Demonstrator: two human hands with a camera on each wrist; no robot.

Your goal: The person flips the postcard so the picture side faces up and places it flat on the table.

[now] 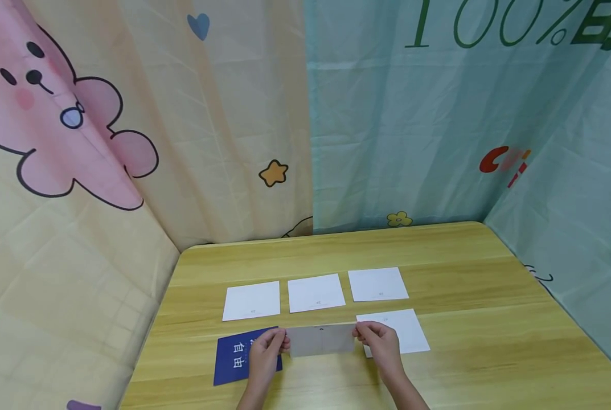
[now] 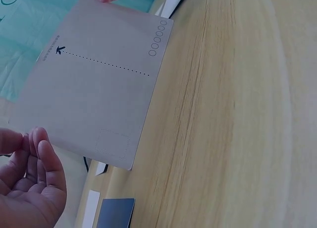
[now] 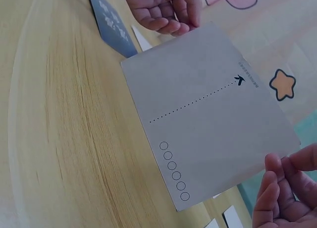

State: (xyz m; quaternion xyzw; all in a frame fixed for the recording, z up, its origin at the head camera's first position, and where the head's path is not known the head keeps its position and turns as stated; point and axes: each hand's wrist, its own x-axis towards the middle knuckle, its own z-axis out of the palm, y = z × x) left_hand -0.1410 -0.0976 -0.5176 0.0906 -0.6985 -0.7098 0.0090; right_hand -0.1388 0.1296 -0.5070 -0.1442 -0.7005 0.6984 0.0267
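Observation:
A postcard point(image 1: 322, 340) is held up above the table between both hands, tilted. Its side toward me bears a dotted line, a small bird mark, a row of circles and a faint stamp box, seen in the left wrist view. My left hand point(image 1: 265, 356) pinches one short edge between thumb and fingers. At the opposite edge, my right hand point(image 1: 383, 346) pinches the card likewise. Under the left hand lies a dark blue card point(image 1: 228, 364) with white characters, partly hidden. Beneath the right hand is a white card point(image 1: 410, 333), partly covered.
Three white cards lie in a row farther back: a left one point(image 1: 251, 300), a middle one point(image 1: 316, 293) and a right one point(image 1: 378, 284). The wood-grain table point(image 1: 489, 319) ends at printed curtains point(image 1: 244, 114) behind and at the sides.

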